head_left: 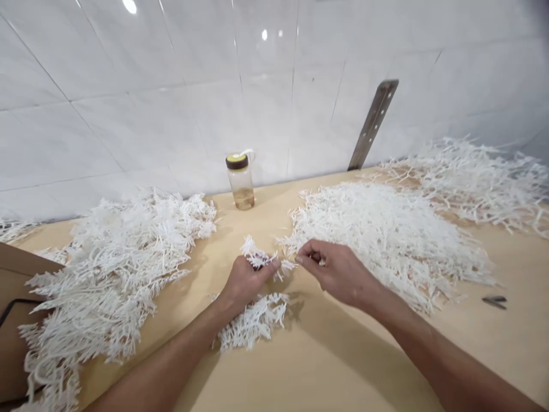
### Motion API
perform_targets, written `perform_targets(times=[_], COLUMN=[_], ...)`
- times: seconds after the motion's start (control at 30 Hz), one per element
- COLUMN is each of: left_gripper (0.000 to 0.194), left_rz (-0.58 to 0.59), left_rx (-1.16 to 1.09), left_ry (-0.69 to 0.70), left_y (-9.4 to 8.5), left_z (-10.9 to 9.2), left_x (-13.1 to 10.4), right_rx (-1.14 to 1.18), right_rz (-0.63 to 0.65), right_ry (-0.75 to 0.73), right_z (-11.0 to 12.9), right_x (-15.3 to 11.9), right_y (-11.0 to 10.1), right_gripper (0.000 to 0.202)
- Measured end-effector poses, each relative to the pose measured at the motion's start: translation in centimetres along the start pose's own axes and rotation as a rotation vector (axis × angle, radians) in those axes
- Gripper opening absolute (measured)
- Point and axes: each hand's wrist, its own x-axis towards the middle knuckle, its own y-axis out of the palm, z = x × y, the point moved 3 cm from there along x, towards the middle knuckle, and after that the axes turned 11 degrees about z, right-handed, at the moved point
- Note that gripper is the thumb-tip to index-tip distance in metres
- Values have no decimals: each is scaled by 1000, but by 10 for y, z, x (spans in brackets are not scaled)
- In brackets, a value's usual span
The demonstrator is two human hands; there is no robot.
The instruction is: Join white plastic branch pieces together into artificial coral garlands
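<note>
My left hand [249,278] is closed on a white branching piece [256,253], whose feathery tips stick out above and to the right of the fingers. More white strands [255,321] hang or lie just below this hand. Close by on the right, my right hand [332,269] has thumb and forefinger pinched together beside the tips of the piece; what they hold, if anything, is too small to make out. A large heap of white pieces [381,229] lies right behind my right hand.
Another white heap [128,257] covers the table's left side, beside a brown box [17,269]. A bottle [241,183] and an upright metal strip [374,125] stand near the tiled wall. Small dark clippers [495,301] and looser white branches [484,183] are at the right.
</note>
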Motion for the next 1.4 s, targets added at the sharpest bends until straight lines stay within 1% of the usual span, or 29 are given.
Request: perform_targets(times=[0.07, 0.13, 0.2, 0.37, 0.5, 0.6, 0.67, 0.77, 0.9, 1.0, 1.13, 1.27, 1.33, 1.4], left_gripper=[45, 41, 41, 47, 43, 47, 50, 52, 50, 45, 39, 30, 29, 32], left_rz=[-50, -67, -74, -96, -88, -89, -87, -95, -131, -119, -92, -91, -92, -84], left_rx=[9, 12, 21, 40, 82, 99, 111, 117, 97, 112, 200, 199, 199, 212], left_ry=[-23, -17, -15, 9, 24, -2, -7, -1, 32, 53, 58, 145, 171, 167], left_y=[0, 1, 2, 5, 9, 10, 11, 11, 10, 9, 9, 11, 12, 12], left_z=[-1, -3, -5, -6, -8, -9, -10, -10, -10, -7, -3, -6, -7, -6], left_x=[-1, -1, -1, -1, -2, -4, -4, -4, -4, -3, -3, -4, -6, -6], right_rx=[-1, 4, 4, -4, 19, 30, 40, 71, 98, 109, 115, 109, 88, 61], right_rz=[-50, -76, -75, -55, -63, -69, -58, -8, 58, 66, 41, 49, 67, 81], right_ry=[27, 32, 29, 8, -11, 14, 41, 75, 86, 102, 118, 133, 112, 72], right_z=[-1, -1, 0, 0, -1, -1, -3, -4, 0, 5, 5, 0, -2, -2], right_x=[0, 0, 0, 1, 1, 2, 2, 3, 4, 2, 1, 2, 2, 1], right_y=[-3, -4, -2, 9, 14, 13, 13, 14, 13, 10, 8, 8, 8, 8], right_gripper=[21, 22, 23, 24, 17, 15, 15, 15, 14, 12, 10, 10, 10, 12])
